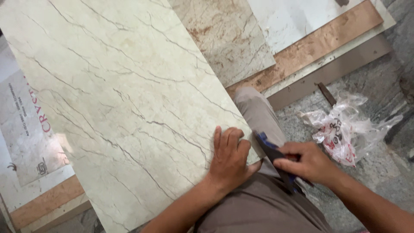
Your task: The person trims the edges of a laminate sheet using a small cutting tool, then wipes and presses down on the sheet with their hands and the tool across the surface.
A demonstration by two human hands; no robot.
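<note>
— Where is your left hand (228, 157)?
— Fingers spread flat, gripping nothing, it presses the veined tile (125, 103) lying across your knee.
— And your right hand (308, 163)?
— Fingers closed around a blue tool (269, 151) at the tile's edge.

The left hand (229, 157) lies palm-down with fingers together and thumb spread, its forearm running up from the lower edge, while the right hand (307, 163) is closed in a fist-like grip, its forearm entering from the lower right.
</note>
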